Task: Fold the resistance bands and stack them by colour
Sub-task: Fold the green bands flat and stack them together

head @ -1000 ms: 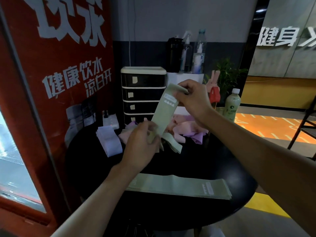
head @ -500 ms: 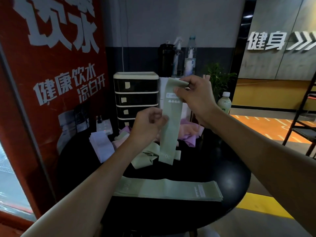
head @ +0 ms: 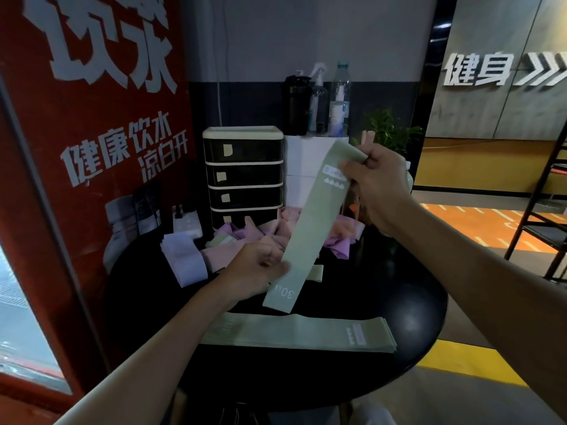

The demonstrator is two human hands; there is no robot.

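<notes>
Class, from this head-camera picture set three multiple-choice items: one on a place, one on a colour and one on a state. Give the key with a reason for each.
1. Where on the black table do the flat green bands lie?
A. on its near side, closest to the camera
B. on its far side
C. off it, on the floor

2. What colour is the held band?
A. pink
B. pale green
C. black

3. How is the held band kept?
A. flat on the table
B. crumpled in one fist
C. drawn out in the air between the left hand and the right hand

Key:
1 A, they lie at the table's front.
2 B, it matches the flat green bands.
3 C, the right hand pinches its top end and the left hand grips it lower down.
</notes>
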